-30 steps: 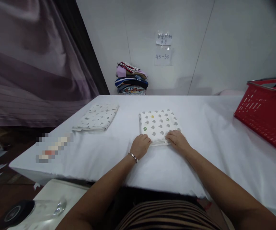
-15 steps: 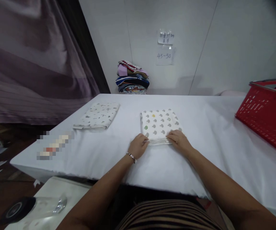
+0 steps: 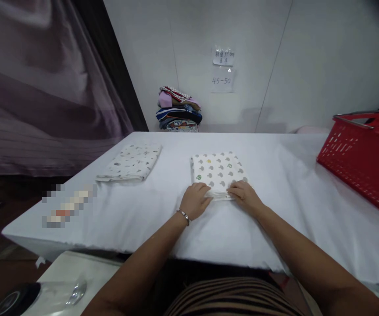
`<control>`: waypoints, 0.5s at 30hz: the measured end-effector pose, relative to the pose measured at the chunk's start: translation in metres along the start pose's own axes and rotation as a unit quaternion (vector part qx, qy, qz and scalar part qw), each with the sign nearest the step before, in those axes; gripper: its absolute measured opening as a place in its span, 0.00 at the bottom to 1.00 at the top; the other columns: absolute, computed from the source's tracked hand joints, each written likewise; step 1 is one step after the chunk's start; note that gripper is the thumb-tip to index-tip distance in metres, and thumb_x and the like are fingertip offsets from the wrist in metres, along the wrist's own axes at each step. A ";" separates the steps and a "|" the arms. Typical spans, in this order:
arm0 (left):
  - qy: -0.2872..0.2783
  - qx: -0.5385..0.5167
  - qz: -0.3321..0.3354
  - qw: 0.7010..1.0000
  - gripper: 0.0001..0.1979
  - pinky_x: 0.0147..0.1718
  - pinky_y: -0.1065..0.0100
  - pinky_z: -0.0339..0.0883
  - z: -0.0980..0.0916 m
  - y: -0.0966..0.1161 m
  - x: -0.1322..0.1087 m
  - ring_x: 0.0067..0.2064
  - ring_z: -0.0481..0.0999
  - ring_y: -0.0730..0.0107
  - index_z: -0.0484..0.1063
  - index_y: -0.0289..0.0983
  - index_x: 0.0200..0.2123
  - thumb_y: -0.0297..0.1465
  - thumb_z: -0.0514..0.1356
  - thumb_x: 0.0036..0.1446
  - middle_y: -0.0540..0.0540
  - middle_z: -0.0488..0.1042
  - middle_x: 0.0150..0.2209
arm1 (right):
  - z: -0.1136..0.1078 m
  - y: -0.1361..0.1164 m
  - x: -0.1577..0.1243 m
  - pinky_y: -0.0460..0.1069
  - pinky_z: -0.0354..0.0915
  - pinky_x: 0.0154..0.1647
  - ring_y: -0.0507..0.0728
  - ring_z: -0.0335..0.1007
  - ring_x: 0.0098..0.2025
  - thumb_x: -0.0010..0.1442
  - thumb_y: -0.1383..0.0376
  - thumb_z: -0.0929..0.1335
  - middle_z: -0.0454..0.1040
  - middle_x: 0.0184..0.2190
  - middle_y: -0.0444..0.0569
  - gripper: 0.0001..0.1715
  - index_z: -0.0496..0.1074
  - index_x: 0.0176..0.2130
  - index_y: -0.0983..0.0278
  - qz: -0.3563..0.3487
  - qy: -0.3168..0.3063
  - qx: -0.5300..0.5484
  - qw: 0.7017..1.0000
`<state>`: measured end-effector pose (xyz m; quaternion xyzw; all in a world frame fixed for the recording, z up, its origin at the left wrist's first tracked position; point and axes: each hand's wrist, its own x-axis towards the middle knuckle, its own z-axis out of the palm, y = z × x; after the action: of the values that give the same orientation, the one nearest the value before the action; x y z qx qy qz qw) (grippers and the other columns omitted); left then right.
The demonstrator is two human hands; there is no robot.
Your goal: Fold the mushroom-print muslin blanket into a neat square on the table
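Observation:
A folded white cloth (image 3: 220, 172) with grey mushroom-like prints lies on the white-covered table (image 3: 137, 219) in front of me. My left hand (image 3: 195, 201), with a bracelet at the wrist, holds its near left corner, fingers on top and thumb at the layered edge. At the near right corner, my right hand (image 3: 244, 196) grips the same edge with its fingers together. The thumb of the right hand is partly hidden. Farther left lies a second folded white cloth (image 3: 132, 162) with small scattered prints, touched by neither hand.
A red plastic basket (image 3: 363, 162) stands at the table's right. Behind the back edge rises a stack of folded fabrics (image 3: 179, 112) against the wall. Paper notes (image 3: 223, 70) hang on that wall. A pale stool-like surface (image 3: 64, 281) with a clear container sits below left.
My left hand has shifted slightly right along the near edge, its fingers now lying over the corner. The right hand stays at its corner. The camera view has moved a little.

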<state>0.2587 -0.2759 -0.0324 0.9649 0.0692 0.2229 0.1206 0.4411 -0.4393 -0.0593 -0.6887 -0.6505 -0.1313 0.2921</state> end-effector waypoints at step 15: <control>0.020 0.041 0.059 0.997 0.11 0.39 0.60 0.62 0.029 0.000 0.005 0.40 0.66 0.62 0.72 0.38 0.41 0.27 0.51 0.61 0.44 0.73 0.39 | -0.054 0.049 -0.033 0.48 0.63 0.26 0.54 0.68 0.25 0.53 0.52 0.65 0.74 0.24 0.48 0.18 0.72 0.26 0.64 0.430 0.080 0.195 0.878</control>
<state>0.2763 -0.2803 -0.0555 0.9667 0.0237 0.2461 0.0665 0.4959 -0.4966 -0.0463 -0.8170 -0.2765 0.0817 0.4993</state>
